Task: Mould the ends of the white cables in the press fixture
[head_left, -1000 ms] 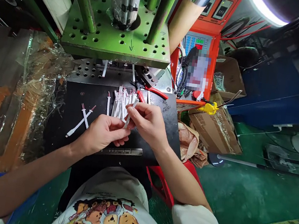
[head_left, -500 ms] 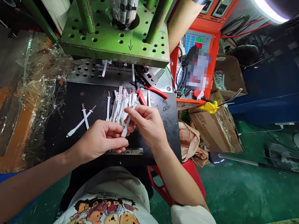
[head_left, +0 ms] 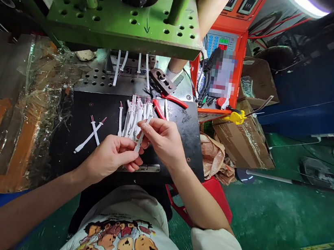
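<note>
Between my two hands is a short white cable (head_left: 141,137). My left hand (head_left: 117,153) is closed on its lower end, with thumb and fingers pinching it. The fingers of my right hand (head_left: 162,138) pinch the same cable higher up. Just beyond my hands lies a bunch of similar white cables (head_left: 131,116) with thin reddish wire ends. Two crossed white cables (head_left: 94,132) rest on the black table to the left. A metal strip (head_left: 149,167) lies below my hands, partly covered by my left fingers.
A green press plate (head_left: 123,39) stands ahead, with several white cables hanging out beneath it. Red-handled pliers (head_left: 174,100) and a metal clamp (head_left: 162,80) lie near the bunch. To the right are an orange control box (head_left: 238,69) and cardboard boxes (head_left: 244,143).
The green press plate has risen, showing more of the cables and metal block under it. My hands stay nearly in place, the cable tilting slightly between them.
</note>
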`<state>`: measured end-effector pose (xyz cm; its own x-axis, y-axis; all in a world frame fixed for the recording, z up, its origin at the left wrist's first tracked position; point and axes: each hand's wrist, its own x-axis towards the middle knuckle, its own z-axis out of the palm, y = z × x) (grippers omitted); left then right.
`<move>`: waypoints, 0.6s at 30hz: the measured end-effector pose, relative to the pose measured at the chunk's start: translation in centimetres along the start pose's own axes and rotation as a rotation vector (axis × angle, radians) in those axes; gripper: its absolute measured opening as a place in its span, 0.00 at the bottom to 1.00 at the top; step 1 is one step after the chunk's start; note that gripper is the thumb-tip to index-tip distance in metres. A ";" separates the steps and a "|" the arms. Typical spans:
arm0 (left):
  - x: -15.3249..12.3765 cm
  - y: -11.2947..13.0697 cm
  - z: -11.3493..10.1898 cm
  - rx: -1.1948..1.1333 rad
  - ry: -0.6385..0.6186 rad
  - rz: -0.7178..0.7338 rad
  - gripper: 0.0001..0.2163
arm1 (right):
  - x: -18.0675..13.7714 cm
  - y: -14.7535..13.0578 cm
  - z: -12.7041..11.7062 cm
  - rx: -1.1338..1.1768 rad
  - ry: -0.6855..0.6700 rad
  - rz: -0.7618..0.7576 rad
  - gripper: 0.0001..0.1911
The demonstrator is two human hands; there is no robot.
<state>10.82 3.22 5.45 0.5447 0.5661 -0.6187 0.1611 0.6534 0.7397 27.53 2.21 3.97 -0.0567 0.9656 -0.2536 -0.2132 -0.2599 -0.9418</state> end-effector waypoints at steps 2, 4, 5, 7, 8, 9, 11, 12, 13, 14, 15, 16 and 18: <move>0.0 -0.1 -0.1 -0.021 -0.007 -0.006 0.12 | 0.0 0.1 0.0 -0.002 -0.002 -0.003 0.22; 0.0 -0.3 -0.2 -0.043 -0.020 -0.003 0.11 | 0.1 0.2 -0.1 0.001 -0.003 -0.011 0.22; 0.0 -0.3 -0.2 -0.053 -0.026 0.000 0.10 | 0.1 0.3 -0.1 0.005 -0.005 -0.017 0.22; 0.0 -0.3 -0.3 -0.066 -0.032 0.006 0.09 | 0.1 0.4 -0.1 0.013 -0.006 -0.026 0.21; 0.0 -0.4 -0.3 -0.069 -0.033 0.008 0.09 | 0.2 0.4 -0.1 0.016 -0.005 -0.025 0.21; -0.1 -0.4 -0.3 -0.069 -0.034 0.009 0.09 | 0.2 0.4 -0.1 0.017 -0.003 -0.023 0.21; -0.1 -0.4 -0.3 -0.064 -0.037 0.011 0.09 | 0.2 0.3 -0.1 0.016 0.004 -0.016 0.21; -0.2 -0.4 -0.3 -0.059 -0.037 0.011 0.09 | 0.2 0.3 0.0 0.016 0.006 -0.016 0.21; -0.2 -0.4 -0.3 -0.053 -0.035 0.012 0.09 | 0.2 0.2 0.0 0.018 0.007 -0.018 0.21; -0.2 -0.3 -0.2 -0.046 -0.032 0.011 0.09 | 0.2 0.2 0.0 0.021 0.006 -0.020 0.21; -0.1 -0.3 -0.2 -0.038 -0.028 0.010 0.09 | 0.2 0.2 0.0 0.027 0.005 -0.024 0.21; -0.1 -0.2 -0.1 -0.029 -0.022 0.009 0.10 | 0.2 0.2 0.0 0.032 0.004 -0.027 0.21; 0.0 0.0 0.0 -0.003 -0.006 0.006 0.10 | 0.1 0.2 0.0 0.040 0.005 -0.033 0.21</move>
<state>10.82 3.18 5.42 0.5508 0.5666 -0.6129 0.1555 0.6517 0.7423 27.48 2.30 3.76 -0.0441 0.9737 -0.2236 -0.2536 -0.2274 -0.9402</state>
